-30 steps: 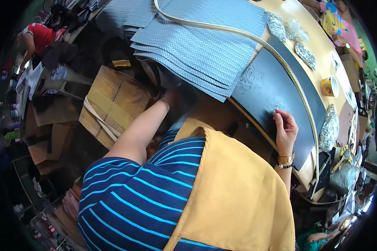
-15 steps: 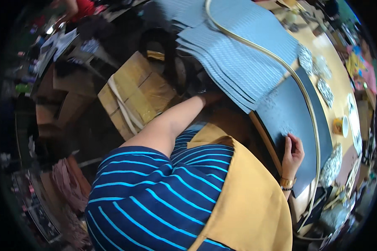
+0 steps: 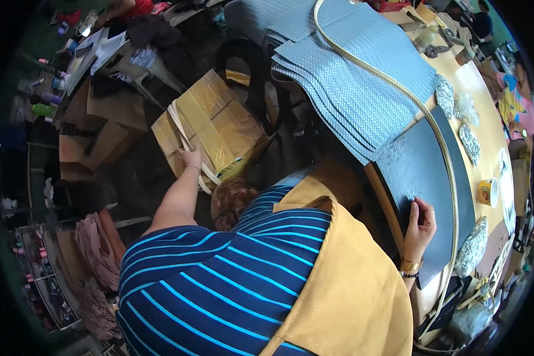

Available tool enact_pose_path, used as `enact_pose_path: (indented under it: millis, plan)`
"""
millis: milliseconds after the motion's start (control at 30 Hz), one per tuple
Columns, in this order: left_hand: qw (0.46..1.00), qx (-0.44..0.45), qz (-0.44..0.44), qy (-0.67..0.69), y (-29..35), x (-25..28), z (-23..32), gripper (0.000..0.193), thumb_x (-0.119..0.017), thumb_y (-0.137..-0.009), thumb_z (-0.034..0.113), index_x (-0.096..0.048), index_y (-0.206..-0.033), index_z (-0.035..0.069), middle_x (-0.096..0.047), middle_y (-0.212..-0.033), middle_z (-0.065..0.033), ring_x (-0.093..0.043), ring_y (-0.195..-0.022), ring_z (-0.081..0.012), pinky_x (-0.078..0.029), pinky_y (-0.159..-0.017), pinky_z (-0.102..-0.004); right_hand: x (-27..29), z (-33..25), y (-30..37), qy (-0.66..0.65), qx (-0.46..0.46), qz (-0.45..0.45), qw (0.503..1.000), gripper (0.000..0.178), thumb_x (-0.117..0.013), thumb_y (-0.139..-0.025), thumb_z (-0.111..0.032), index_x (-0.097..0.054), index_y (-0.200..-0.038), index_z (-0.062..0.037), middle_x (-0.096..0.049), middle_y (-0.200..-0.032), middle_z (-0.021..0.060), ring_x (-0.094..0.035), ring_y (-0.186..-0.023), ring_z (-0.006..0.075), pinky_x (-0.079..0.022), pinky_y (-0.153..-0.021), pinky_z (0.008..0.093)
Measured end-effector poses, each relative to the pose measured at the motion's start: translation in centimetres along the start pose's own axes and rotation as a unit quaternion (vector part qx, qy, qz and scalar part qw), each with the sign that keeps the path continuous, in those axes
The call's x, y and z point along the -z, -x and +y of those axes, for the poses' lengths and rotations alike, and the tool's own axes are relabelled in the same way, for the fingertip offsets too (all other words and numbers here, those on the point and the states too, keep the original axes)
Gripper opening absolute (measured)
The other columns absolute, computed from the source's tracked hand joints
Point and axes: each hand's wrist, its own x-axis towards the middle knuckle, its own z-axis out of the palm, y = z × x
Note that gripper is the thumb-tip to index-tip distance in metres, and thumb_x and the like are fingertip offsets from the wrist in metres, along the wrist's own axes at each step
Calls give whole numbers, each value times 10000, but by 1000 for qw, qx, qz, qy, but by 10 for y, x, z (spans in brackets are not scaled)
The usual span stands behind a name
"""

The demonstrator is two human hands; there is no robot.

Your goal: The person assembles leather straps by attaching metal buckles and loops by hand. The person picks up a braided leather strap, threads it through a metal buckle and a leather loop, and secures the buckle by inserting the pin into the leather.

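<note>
A taped cardboard box (image 3: pixel 210 113) stands low on my left, with pale cream strips (image 3: pixel 178 121) lying across its top. My left hand (image 3: pixel 190 159) reaches down to the strips, its fingers closed around them at the box's near edge. On the right, my right hand (image 3: pixel 420 224) rests over a dark grey sheet (image 3: pixel 406 160) on the table, fingers curled and thumb drawn in. What it may be pinching is too small to make out. Tiny specks lie on the sheet by its fingertips.
Light blue woven-pattern sheets (image 3: pixel 350 89) are stacked beyond the grey sheet. A long beige cord (image 3: pixel 424 110) curves over both. Along the table (image 3: pixel 483 160) lie silvery wrapped bundles (image 3: pixel 471 246) and a yellow-and-white cup (image 3: pixel 487 192). A dark chair (image 3: pixel 267 77) stands behind the box.
My left hand has come back from under the table edge to the strips on the box. My right hand stays over the grey sheet. The view has shifted slightly.
</note>
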Motion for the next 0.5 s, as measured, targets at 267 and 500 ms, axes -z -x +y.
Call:
enact_pose_path:
  millis: [267,500]
  plan:
    - [986,-38,-89,132,30,-88,101,546,-538,-785,60,-434,-1303,-73,-534,-1273,-266,-524,-1185,-362,-398,-1016,-411,3,-6,5,59,37,35,997,102,-634,-891,-11,-664,-986,12,-659,-904,77,-615,-864,161,-467,-800,275]
    - [879,61,-318,350,-75,-46,93,237,-558,-932,201,-492,-1121,74,-572,-856,-70,-543,-698,-175,-477,-597,-346,17,-15,-13,-4,39,31,999,103,-688,-849,-56,-685,-945,-20,-659,-828,111,-628,-733,199,-494,-660,285]
